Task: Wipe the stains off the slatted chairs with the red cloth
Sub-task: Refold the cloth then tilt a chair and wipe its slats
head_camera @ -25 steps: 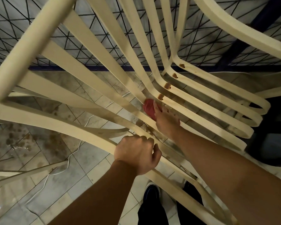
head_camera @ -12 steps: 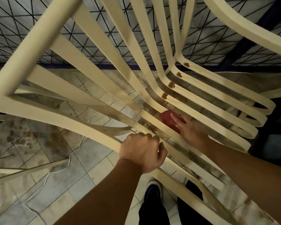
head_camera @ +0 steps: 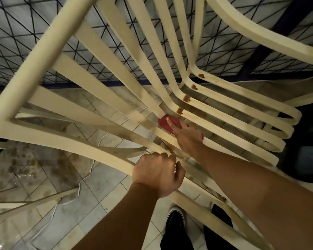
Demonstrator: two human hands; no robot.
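As the head camera looks down, the slatted chair (head_camera: 43,56) fills almost the whole picture, tilted toward the person so that the cream slats run from the top down to the bend of the seat. The left hand (head_camera: 157,175) is closed as a fist around the lower curved rail of the chair frame, with the thumb on the right side of it. The right hand (head_camera: 187,136) reaches further in and lies on the red cloth (head_camera: 167,123) – the index finger is stretched straight over it, pressing it on a slat near the bend; the other fingers are blurred. A small edge of the cloth shows also at the right side of the palm. Just above the cloth, four brown stains (head_camera: 186,98) sit in a row, one on each next slat, at the bend. Under the chair is a tiled floor (head_camera: 101,179) with dark dirty spots at the left, and a thin white cable (head_camera: 79,186) lies over it. Black shoes (head_camera: 175,219) are at the bottom – behind the chair stands a black mesh fence (head_camera: 16,51).
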